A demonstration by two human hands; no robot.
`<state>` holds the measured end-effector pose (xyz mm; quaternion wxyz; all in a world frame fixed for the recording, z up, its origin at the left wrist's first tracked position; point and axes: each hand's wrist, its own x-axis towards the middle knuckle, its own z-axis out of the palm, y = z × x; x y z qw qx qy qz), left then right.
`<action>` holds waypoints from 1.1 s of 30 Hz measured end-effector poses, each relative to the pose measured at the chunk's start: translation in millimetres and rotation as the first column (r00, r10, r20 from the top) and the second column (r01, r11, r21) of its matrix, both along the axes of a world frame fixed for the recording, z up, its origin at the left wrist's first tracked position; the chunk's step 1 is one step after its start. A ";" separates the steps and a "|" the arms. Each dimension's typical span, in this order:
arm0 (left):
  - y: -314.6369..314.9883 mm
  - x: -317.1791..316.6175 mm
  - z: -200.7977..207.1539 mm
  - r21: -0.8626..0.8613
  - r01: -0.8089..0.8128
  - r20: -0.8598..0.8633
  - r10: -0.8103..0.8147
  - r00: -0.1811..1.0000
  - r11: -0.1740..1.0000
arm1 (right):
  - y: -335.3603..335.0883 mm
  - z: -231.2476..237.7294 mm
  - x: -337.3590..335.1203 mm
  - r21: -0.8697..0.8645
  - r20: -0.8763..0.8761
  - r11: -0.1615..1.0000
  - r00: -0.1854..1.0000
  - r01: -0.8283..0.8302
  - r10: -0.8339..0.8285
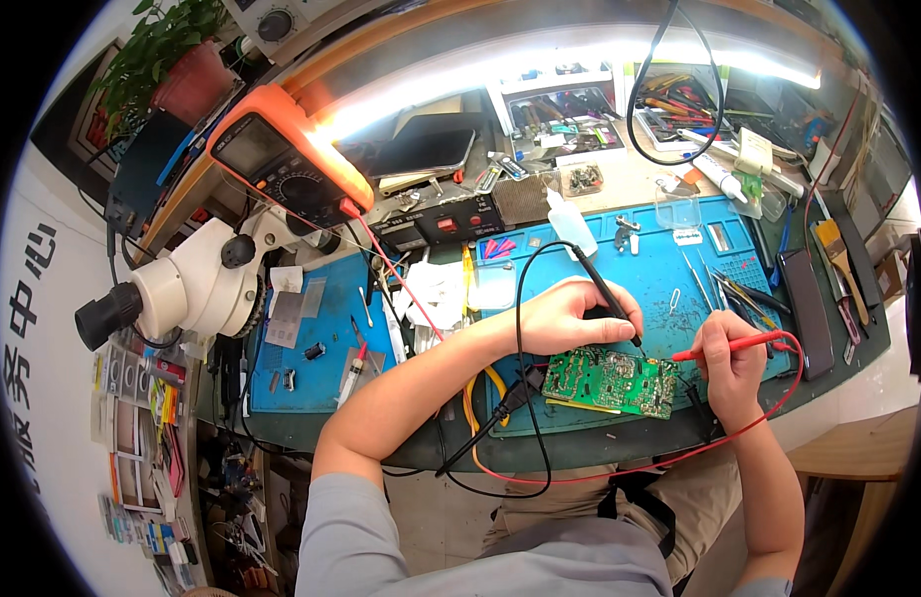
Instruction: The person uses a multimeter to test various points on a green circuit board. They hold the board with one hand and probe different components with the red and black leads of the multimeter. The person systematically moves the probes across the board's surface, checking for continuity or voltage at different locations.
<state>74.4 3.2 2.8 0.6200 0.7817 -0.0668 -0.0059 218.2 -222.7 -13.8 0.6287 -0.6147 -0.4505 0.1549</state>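
A green circuit board (612,381) lies solder side up near the front edge of the blue work mat (451,348). My left hand (572,316) is closed round a black test probe (602,286), whose tip points down at the board's upper edge. From the right, my right hand (733,360) grips a red test probe (747,342), its tip at or just above the board's upper right corner. Whether either tip touches metal is too small to tell. Leads run from both probes, and the red one loops below the board. An orange multimeter (291,159) stands at the back left.
A white microscope (187,289) juts in at the left. Beyond the board stand a white squeeze bottle (572,225) and small clear boxes. Tweezers (697,282) and pliers lie right of centre, near a dark phone-like slab (805,313). A black plug (520,391) sits left of the board.
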 end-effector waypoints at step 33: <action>-2.8 -3.2 3.9 -0.075 -0.084 -0.137 0.073 0.988 0.994 | 4.8 -1.1 2.4 0.098 0.111 0.994 0.993 -0.040 0.029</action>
